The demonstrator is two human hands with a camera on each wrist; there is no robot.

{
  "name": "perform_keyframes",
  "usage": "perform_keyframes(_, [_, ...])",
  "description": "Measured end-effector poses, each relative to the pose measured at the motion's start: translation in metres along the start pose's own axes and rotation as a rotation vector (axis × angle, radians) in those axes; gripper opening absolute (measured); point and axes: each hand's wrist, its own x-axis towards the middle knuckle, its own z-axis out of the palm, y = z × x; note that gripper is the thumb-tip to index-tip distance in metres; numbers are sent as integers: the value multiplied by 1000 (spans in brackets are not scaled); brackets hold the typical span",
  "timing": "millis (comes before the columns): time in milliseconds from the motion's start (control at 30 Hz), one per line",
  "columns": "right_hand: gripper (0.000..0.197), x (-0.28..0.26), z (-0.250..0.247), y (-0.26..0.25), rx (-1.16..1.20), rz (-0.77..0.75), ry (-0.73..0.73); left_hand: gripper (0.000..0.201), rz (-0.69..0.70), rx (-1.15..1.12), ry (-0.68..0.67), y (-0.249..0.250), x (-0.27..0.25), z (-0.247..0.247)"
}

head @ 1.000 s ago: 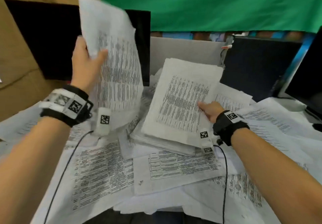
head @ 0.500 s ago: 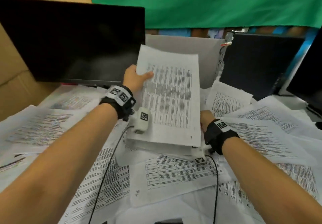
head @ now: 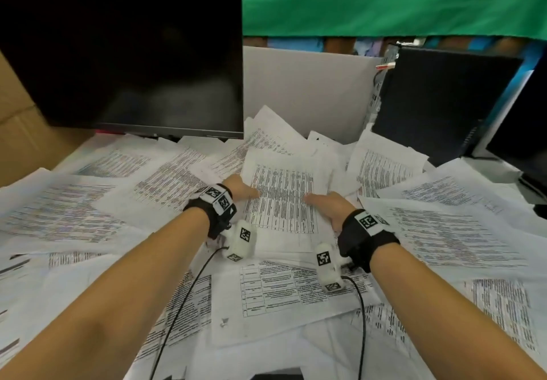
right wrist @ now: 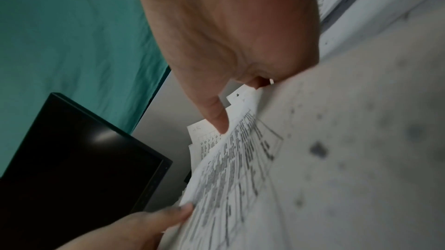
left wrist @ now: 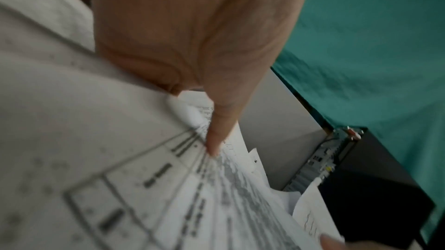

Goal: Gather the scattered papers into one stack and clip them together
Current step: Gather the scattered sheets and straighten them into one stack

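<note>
Loose sheets (head: 284,296) nearest; beyond, left hand (head: 241,191) and right hand (head: 328,205) now grip stack (head: 284,202) edges, thumbs on top; raised sheet has landed there; scattered papers remain behind, unclipped

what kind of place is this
Probably an office desk: a black flat monitor, a black computer tower with rear ports showing, and white printed paper sheets scattered across the surface.
</note>
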Motion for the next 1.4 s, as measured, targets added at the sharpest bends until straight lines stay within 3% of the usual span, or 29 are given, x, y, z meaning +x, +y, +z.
perform_keyframes(100, [115, 1, -4, 6, 66, -20, -62, 43, 112, -247, -36, -7, -12, -6])
perform_keyframes(133, [114, 5, -9, 11, 104, -42, -74, 44, 172, -328, -58, -5, -22, -10])
perform_keyframes(233, [76, -16, -21, 14, 238, -134, -78, 51, 371, -420, -56, 5, -54, -23])
perform_keyframes(300, [59, -43, -28, 3, 424, -225, -133, 50, 502, -456, 26, 12, -76, -35])
perform_keyframes(400, [66, -78, -33, -26, 643, -356, -270, 39, 681, -524, 199, 31, -109, -49])
perform_keyframes(500, [53, -116, -22, -69, 570, -577, -112, 32, 845, -489, 387, 56, -136, -50])
perform_keyframes(600, [47, -136, -12, -88, 445, -721, 77, 38, 964, -500, 551, 67, -153, -51])
perform_keyframes(667, [53, -139, -14, -85, 381, -754, -1, 50, 923, -550, 558, 58, -158, -57])
perform_keyframes(800, [81, -134, -16, -67, 403, -707, -126, 76, 743, -732, 360, 24, -149, -69])
perform_keyframes(867, [91, -131, -8, -71, 477, -701, -97, 67, 712, -659, 285, 23, -150, -68])
perform_keyframes(967, [110, -131, 8, -93, 575, -719, 77, 41, 800, -592, 347, 49, -158, -64])
perform_keyframes(1067, [73, -137, 8, -109, 671, -815, 93, 36, 846, -749, 476, 63, -165, -74])
perform_keyframes(1133, [55, -134, 3, -100, 565, -799, -5, 36, 761, -704, 356, 48, -157, -84])
perform_keyframes(1200, [56, -125, 0, -78, 355, -688, -161, 54, 589, -547, 128, 17, -145, -87])
perform_keyframes(1267, [49, -122, 0, -63, 270, -625, -229, 61, 461, -561, 92, -8, -139, -88])
perform_keyframes(1333, [33, -128, -2, -67, 394, -670, -196, 39, 502, -735, 277, -9, -140, -91])
perform_keyframes(1400, [38, -136, -6, -86, 465, -796, -154, 24, 647, -834, 496, 9, -146, -98])
